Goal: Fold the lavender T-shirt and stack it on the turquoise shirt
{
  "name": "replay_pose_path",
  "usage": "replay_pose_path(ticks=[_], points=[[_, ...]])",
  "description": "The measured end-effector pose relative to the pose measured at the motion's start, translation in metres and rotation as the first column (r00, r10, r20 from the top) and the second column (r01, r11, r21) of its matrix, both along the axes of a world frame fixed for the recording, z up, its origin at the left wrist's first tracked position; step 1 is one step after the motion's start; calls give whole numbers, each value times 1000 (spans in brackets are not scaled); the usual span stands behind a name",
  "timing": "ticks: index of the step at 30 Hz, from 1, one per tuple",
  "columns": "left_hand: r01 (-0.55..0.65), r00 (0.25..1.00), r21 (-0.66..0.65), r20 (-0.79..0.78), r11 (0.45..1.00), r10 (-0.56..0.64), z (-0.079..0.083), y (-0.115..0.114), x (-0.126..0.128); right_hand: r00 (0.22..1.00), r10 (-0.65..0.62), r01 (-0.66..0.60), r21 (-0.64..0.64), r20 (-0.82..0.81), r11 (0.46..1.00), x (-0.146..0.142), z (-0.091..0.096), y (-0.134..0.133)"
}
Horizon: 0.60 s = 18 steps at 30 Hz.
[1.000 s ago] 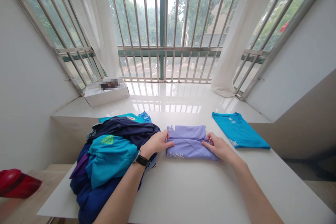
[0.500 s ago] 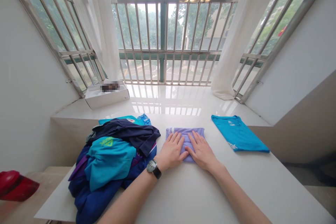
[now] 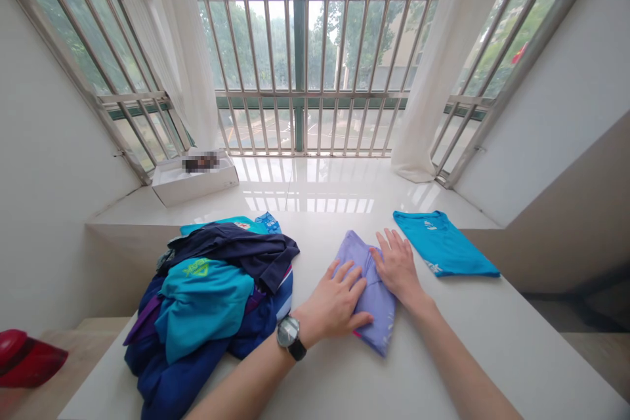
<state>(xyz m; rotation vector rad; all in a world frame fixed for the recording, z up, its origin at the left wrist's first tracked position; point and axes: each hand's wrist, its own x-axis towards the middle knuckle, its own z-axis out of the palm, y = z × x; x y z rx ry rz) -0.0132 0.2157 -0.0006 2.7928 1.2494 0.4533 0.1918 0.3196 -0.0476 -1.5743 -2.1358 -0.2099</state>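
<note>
A folded lavender garment (image 3: pixel 377 315) lies slanted on the white table, its near end showing a pale print. My left hand (image 3: pixel 337 302), with a watch (image 3: pixel 290 336) on its wrist, rests on the left part of the garment, fingers spread. Along the garment's upper right edge lies my right hand (image 3: pixel 398 266), fingers stretched out and only partly over the cloth. Just beyond that hand is a folded bright blue T-shirt (image 3: pixel 450 246) with white prints.
A heap of crumpled clothes (image 3: pixel 207 305) in teal, navy and purple covers the table's left side. Behind, an open white box (image 3: pixel 197 184) stands on the sill before the barred window. A red object (image 3: pixel 29 359) is low at the left, off the table (image 3: pixel 443 367).
The lavender garment has turned clockwise and shifted slightly right and nearer. My hands have moved with it, the right one sliding to its edge. The view has shifted slightly.
</note>
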Motion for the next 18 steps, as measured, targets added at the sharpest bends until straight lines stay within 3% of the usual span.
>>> replay_pose_path(ticks=[4,7,12,18], points=[[9,1000,3,11,1000,-9,-16,6,7,951,262,-269,-26,-168,963,-8,0,0],[11,997,-37,79,999,-8,-15,11,9,900,387,-416,-125,-201,901,-18,0,3],[74,982,-181,182,981,-41,-7,17,-14,894,439,-443,-313,-88,840,-23,3,12],[41,979,-325,200,945,26,5,27,-46,913,407,-368,-384,23,847,-21,9,15]])
